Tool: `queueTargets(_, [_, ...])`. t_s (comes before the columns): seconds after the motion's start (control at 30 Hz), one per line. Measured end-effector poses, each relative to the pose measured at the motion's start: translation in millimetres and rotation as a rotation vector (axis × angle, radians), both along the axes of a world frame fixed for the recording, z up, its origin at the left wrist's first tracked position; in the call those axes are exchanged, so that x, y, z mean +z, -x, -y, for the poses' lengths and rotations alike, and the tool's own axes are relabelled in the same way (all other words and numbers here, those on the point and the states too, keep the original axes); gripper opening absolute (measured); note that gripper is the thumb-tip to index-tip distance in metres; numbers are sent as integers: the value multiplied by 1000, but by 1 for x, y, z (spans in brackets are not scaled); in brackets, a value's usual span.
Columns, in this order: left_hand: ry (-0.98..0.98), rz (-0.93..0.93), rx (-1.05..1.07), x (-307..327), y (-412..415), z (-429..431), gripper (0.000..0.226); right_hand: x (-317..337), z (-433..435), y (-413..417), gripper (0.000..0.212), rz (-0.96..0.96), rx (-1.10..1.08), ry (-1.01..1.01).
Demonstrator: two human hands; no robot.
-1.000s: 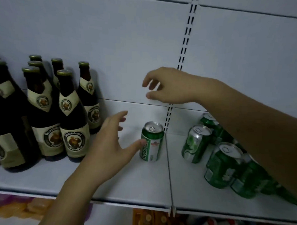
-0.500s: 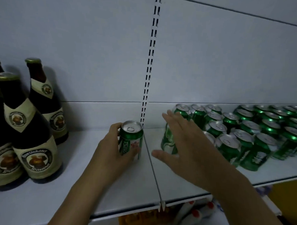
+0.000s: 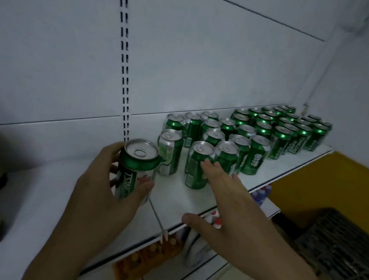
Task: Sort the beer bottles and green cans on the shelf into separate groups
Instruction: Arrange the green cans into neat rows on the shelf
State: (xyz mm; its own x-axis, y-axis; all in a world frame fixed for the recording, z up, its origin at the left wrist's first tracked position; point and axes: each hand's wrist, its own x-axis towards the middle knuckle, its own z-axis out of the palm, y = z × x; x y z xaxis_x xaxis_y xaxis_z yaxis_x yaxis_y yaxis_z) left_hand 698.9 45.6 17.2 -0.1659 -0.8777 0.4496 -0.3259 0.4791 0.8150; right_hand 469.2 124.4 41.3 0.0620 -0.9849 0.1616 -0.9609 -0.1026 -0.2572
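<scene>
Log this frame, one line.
left hand: grips green can | right hand: open, at can cluster | green can: not yet grouped

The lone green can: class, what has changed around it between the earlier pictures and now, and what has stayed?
The left hand took the can in its grip and moved it right, towards the group of cans. The right hand came down, open, before that group. The group stayed upright on the shelf.

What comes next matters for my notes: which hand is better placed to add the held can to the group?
Left: the left hand grips the can beside the other cans; the right hand is open, empty.
</scene>
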Motion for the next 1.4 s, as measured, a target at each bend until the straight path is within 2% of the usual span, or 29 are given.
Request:
queueTargets(0.2, [23,1,-111,6,74,-38,73,1,-39,69,101,74,-67,67])
queueTargets(0.47, [7,55,-204,1,242,-87,69,4,-111,218,102,123,-215,110])
queueTargets(0.7, [-12,76,-285,-2,356,-102,62,-6,-130,317,101,197,-252,145])
queueTargets(1.03, [14,91,-280,7,459,-48,64,-15,-51,410,99,231,-146,164])
queueTargets(1.2, [-4,34,-265,18,499,-7,64,-7,3,451,94,243,-92,127])
queueTargets(1.4, [-27,-28,-167,34,527,20,71,-3,52,479,87,339,11,196])
